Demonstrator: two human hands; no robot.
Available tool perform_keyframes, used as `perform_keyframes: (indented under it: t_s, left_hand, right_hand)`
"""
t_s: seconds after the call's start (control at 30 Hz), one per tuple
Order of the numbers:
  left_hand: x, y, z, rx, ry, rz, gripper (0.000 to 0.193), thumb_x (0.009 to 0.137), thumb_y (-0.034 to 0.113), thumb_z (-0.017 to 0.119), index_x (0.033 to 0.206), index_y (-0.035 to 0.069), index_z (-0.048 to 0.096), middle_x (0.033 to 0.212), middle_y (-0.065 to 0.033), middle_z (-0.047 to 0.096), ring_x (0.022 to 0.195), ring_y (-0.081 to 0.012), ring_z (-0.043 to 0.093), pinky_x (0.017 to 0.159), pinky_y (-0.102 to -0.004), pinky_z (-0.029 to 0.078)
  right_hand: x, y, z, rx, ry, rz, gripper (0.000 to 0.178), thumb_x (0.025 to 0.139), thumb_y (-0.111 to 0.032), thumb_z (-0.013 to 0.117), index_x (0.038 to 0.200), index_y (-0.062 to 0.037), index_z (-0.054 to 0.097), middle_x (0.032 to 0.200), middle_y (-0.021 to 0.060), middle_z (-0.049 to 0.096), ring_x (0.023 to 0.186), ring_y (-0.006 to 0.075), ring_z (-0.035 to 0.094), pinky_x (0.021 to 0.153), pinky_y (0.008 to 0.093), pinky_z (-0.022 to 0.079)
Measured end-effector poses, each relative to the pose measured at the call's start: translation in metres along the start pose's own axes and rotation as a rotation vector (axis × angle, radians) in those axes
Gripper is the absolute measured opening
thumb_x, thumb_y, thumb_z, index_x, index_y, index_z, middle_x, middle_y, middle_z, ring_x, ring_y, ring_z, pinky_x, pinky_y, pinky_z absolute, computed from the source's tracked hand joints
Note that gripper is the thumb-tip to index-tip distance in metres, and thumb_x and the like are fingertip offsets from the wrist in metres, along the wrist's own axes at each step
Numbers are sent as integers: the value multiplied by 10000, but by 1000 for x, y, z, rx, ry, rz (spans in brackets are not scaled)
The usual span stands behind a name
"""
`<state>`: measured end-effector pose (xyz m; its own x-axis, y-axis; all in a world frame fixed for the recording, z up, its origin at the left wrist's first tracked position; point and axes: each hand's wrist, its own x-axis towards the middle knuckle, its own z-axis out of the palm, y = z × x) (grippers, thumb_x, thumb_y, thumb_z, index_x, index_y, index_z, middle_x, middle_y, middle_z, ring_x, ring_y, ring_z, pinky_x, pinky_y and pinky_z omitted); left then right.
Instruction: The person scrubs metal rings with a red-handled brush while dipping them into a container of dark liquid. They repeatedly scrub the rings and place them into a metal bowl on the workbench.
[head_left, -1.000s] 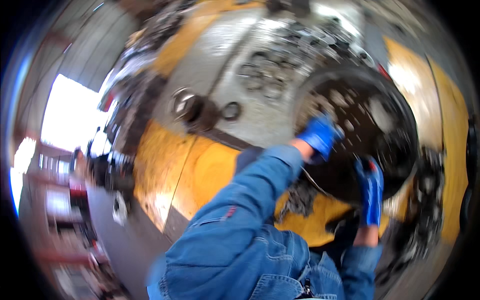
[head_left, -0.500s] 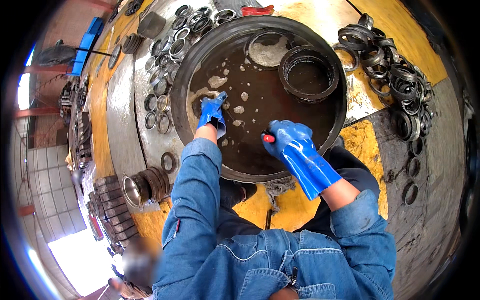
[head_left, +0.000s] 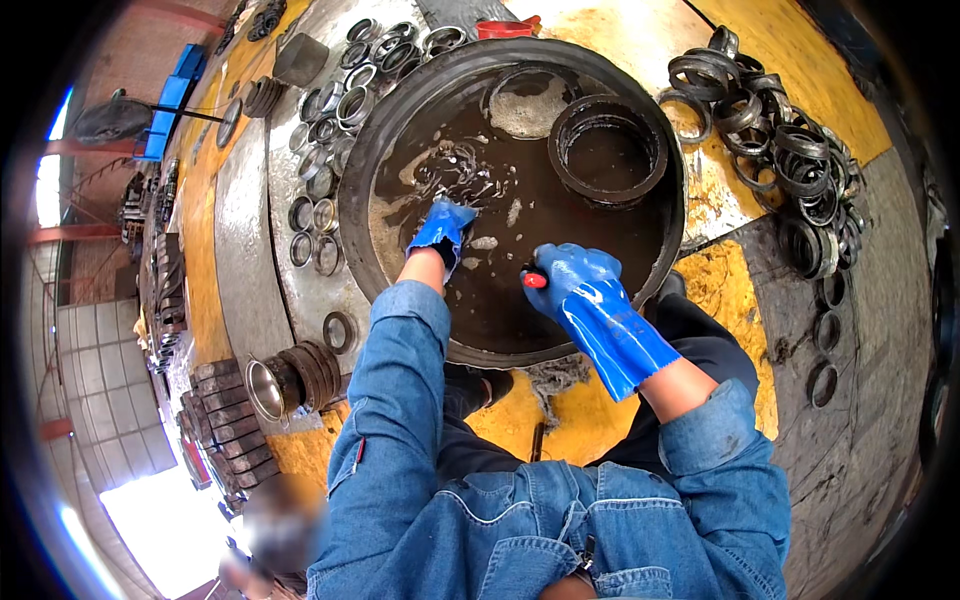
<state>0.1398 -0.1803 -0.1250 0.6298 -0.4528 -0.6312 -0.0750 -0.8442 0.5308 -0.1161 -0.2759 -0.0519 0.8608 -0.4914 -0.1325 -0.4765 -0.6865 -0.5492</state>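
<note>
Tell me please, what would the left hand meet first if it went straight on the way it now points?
The left hand would probably meet the stirred, foamy patch first, then the tub's far rim; anything under the dark liquid cannot be seen.

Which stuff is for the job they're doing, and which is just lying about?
Seemingly for the job:
round tub
big ring inside
dark liquid
left hand in it
right hand gripping a red-ended object

Seemingly lying about:
rings heaped at right
red container
grey rag
</note>
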Motion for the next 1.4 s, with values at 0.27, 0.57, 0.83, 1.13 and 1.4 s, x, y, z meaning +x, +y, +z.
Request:
perform_keyframes:
  t_s: [0.27,0.57,0.83,1.13,1.4]
  left_hand:
    - [-11,1,-10,380,-45,-75,583,1001,485,517,1430,97,591,1446,-135,628,1312,-322,589,1085,-432,441]
    - [24,-66,-12,-477,-28,-507,568,1019,503,467,1377,80,595,1440,-138,619,1314,-281,555,1106,-389,393]
    - [-32,-3,-2,-237,73,-168,479,928,389,652,1291,79,623,1263,-176,679,1074,-285,630,972,-415,477]
    - [-25,-15,-19,-474,130,144,312,792,162,793,995,-62,715,863,-101,724,723,-195,628,642,-390,506]
    - [-117,-11,-34,-175,201,90,276,765,200,831,920,-19,763,745,-82,711,599,-175,635,545,-329,498]
  right_hand:
    - [0,2,6,-32,-53,-2,266,881,-378,699,973,-130,719,932,132,745,900,339,732,768,481,576]
    - [-2,-15,7,-40,-126,-48,276,875,-383,723,987,-131,728,939,129,751,898,337,737,779,477,581]
    - [0,-2,6,-67,-71,-4,278,872,-381,724,955,-116,732,892,142,748,856,337,742,736,472,588]
    - [22,-9,-9,-90,-494,160,331,908,-372,651,1147,-178,771,1113,108,777,1075,330,737,884,478,598]
    - [35,9,-7,-6,-372,244,396,856,-427,714,1146,-165,779,1082,133,777,1042,350,746,860,488,592]
